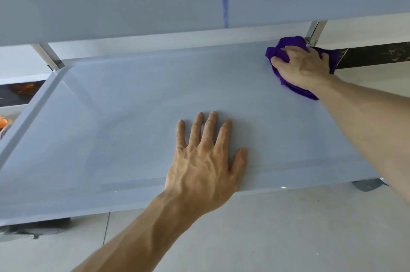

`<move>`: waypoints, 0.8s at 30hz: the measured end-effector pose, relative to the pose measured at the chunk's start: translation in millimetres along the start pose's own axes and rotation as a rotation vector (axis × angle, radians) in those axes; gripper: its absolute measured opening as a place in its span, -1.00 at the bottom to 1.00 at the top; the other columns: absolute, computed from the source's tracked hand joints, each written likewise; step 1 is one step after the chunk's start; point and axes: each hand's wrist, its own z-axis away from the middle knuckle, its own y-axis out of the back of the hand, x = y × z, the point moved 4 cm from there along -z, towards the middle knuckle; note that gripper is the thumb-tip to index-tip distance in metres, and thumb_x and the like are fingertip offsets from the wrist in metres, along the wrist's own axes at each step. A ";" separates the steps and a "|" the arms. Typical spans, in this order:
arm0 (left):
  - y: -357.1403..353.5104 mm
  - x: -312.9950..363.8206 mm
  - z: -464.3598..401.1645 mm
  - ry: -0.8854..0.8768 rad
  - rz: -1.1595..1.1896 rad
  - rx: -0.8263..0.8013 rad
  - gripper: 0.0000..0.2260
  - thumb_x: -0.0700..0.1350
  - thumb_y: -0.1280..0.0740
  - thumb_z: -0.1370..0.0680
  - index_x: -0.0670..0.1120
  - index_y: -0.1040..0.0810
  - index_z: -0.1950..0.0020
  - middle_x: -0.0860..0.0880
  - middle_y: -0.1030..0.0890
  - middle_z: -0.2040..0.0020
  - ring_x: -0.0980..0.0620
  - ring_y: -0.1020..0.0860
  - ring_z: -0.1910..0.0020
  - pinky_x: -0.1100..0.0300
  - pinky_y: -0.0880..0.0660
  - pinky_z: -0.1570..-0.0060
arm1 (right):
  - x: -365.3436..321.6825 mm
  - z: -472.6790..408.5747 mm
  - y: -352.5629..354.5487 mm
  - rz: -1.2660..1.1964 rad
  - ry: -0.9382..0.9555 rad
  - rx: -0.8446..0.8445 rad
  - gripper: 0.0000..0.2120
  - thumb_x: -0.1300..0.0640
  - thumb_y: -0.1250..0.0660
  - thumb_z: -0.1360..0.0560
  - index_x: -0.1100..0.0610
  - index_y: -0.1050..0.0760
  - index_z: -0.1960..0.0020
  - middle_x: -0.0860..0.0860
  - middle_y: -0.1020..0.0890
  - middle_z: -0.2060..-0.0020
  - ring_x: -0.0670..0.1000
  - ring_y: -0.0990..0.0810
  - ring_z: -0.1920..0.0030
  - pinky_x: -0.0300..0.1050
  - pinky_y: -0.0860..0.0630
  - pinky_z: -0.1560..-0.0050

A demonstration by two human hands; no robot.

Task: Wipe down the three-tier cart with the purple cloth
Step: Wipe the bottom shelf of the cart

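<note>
Item: purple cloth [295, 88], soft, light, bunched under your right hand [302, 65] at the lower cart shelf's [137, 94] far right corner by the post [312, 32]. Grip the wad, palm pressing down. Your left hand [204, 160] lies flat, fingers spread, holding nothing, steadying a likely slippery tray.

Soft, even, bluish light; faint shadow under the flat left hand [205, 160]. Mild blur throughout, and straight lines bow near the edges.
</note>
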 end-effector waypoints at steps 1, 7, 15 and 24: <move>0.3 0.1 -0.2 0.000 -0.006 -0.002 -0.32 0.29 0.24 -0.54 0.00 -0.08 -0.58 -0.08 -0.06 -0.61 -0.08 0.07 -0.59 -0.19 0.15 -0.52 | -8.0 -3.4 -3.2 -0.023 -0.025 -0.010 -0.55 -0.32 -0.01 -0.52 -0.10 -0.44 -0.20 0.06 -0.48 -0.32 0.25 -0.28 -0.42 0.34 0.01 -0.45; 4.0 -0.6 -1.1 0.001 0.005 0.017 -0.35 0.26 0.15 -0.54 -0.04 -0.24 -0.53 -0.10 -0.21 -0.56 -0.13 -0.08 -0.57 -0.23 0.02 -0.50 | -51.6 9.7 -16.1 -0.025 0.191 -0.078 -0.47 -0.35 0.01 -0.51 -0.24 -0.31 -0.42 -0.22 -0.31 -0.48 0.20 -0.12 -0.51 0.36 0.07 -0.47; 4.4 -1.3 -2.0 -0.009 0.011 0.027 -0.36 0.28 0.12 -0.53 0.00 -0.27 -0.49 -0.06 -0.23 -0.53 -0.09 -0.11 -0.55 -0.22 -0.02 -0.48 | -50.3 99.9 -9.0 -0.035 0.405 -0.140 -0.49 -0.34 -0.03 -0.55 -0.28 -0.25 -0.46 -0.28 -0.21 -0.52 0.11 -0.04 -0.56 0.27 0.06 -0.51; 8.6 1.5 -1.2 -0.008 -0.003 0.021 -0.36 0.28 0.10 -0.51 0.01 -0.31 -0.48 -0.04 -0.28 -0.52 -0.09 -0.15 -0.54 -0.18 -0.03 -0.49 | -4.2 206.0 25.9 -0.041 0.565 -0.228 -0.47 -0.35 0.04 -0.56 -0.26 -0.19 -0.50 -0.33 -0.15 -0.52 -0.02 0.07 -0.58 0.18 0.09 -0.54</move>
